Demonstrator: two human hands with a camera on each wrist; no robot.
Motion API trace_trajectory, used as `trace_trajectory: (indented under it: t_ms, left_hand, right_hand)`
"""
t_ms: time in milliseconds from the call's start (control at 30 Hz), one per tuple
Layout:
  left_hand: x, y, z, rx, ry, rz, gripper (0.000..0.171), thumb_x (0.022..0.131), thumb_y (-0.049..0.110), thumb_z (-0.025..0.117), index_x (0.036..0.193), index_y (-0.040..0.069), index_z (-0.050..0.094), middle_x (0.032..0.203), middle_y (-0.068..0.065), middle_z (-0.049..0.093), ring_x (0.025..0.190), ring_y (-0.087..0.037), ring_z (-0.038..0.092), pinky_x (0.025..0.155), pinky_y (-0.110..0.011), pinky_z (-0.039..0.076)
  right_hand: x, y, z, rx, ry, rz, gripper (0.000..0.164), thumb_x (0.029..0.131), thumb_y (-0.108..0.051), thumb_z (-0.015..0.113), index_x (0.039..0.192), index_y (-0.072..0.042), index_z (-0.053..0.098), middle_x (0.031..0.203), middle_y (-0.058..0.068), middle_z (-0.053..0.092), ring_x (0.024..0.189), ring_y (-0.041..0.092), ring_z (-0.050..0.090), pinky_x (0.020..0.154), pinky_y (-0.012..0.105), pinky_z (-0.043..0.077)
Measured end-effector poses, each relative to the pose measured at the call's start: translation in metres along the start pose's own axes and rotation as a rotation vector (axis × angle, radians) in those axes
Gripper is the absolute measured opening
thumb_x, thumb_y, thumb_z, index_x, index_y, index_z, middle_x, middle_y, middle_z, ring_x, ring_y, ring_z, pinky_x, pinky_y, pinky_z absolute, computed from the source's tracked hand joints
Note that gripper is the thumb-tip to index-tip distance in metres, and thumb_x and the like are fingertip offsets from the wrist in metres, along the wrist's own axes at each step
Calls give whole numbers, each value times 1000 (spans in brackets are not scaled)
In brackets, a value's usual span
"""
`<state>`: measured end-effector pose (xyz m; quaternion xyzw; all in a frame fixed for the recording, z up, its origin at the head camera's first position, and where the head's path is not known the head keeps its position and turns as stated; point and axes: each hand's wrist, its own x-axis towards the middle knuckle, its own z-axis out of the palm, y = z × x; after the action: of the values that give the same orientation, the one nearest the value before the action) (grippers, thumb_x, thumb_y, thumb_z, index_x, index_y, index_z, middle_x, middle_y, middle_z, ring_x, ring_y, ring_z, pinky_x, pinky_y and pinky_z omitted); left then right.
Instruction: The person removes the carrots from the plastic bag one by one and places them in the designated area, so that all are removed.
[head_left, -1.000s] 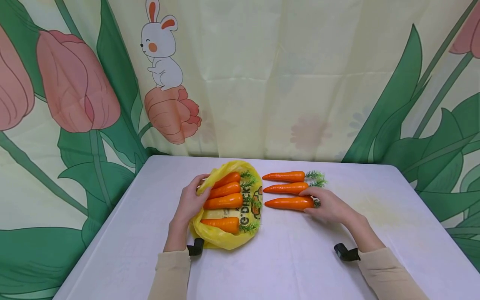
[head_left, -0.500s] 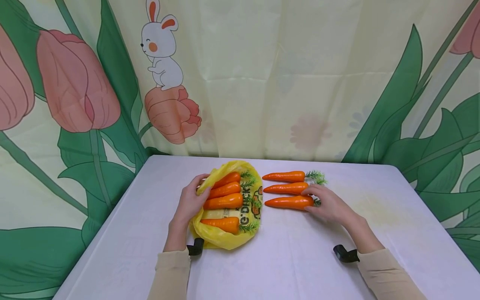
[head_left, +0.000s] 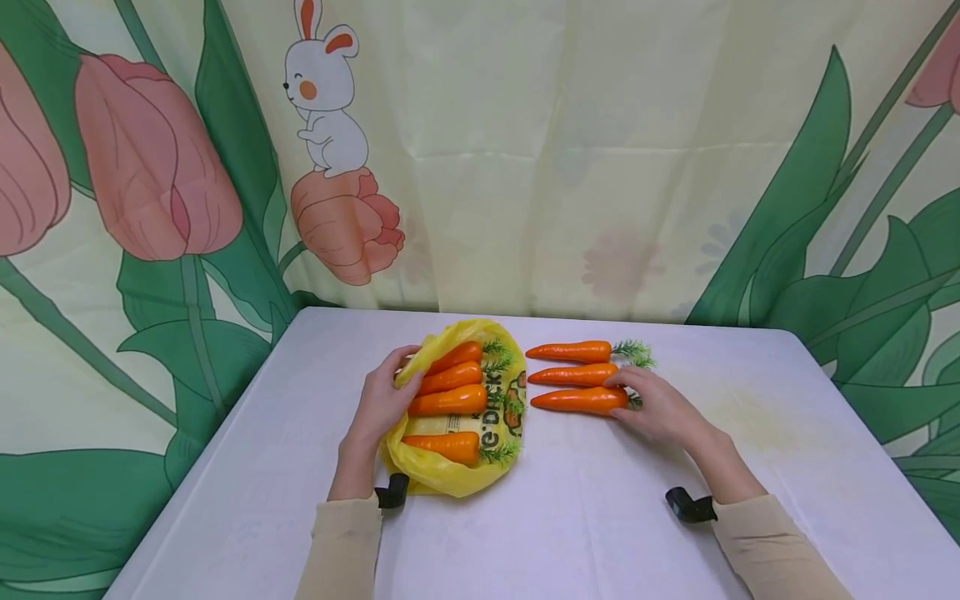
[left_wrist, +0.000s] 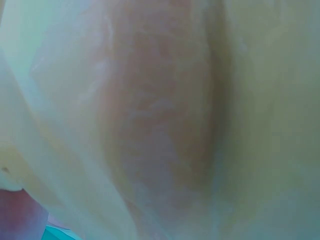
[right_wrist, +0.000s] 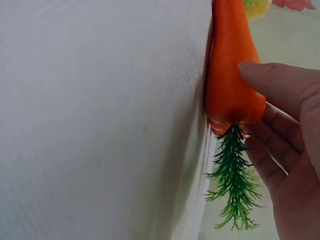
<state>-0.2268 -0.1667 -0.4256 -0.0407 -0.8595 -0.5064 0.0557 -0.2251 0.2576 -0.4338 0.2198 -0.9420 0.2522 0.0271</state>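
Note:
On the left of the table lies a yellow plastic bag (head_left: pixel 450 482), mouth spread toward the right, with several orange carrots (head_left: pixel 450 402) inside. My left hand (head_left: pixel 381 404) grips its left rim, some fingers hidden behind the plastic. Blurred bag film (left_wrist: pixel 165 115) fills the left wrist view. Right of the bag, three carrots lie side by side, tips pointing left. My right hand (head_left: pixel 656 408) pinches the nearest carrot (head_left: pixel 573 401) at its thick end. In the right wrist view, the thumb presses on this carrot (right_wrist: pixel 232 75) and the fingers curl behind it, above its green top (right_wrist: pixel 232 175).
The middle carrot (head_left: pixel 566 376) and the far carrot (head_left: pixel 570 352) lie just behind the pinched one. A white cloth covers the table (head_left: pixel 525 542). Behind it hangs a printed curtain (head_left: pixel 480 208) with tulips and a rabbit.
The nearest carrot has shifted slightly away from me, toward the middle one, with my right hand on it. My left hand stays on the bag. The head view tilts a little.

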Motion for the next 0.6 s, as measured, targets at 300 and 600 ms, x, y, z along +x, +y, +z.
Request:
trace_trajectory:
  t_ms: [300,600]
  left_hand:
    - [0,0,0,2,-1,4,43,100,17,63,142,16,53,123,-10,62,108,-28,58,96,-45,52]
    - [0,-1,1,-13,-9,9,43,100,16,62,142,16,53,126,-11,61,109,-29,59,96,-46,52]
  right_hand:
    - [-2,-2,-3,20,6,2,34,86,-7,78,118,-3,67,127,19,60,117,41,55,100,61,43]
    - [1,-8,-4,19,24,-42,39,87,-9,79,123,-1,66,131,20,59,125,44,50,103,60,41]
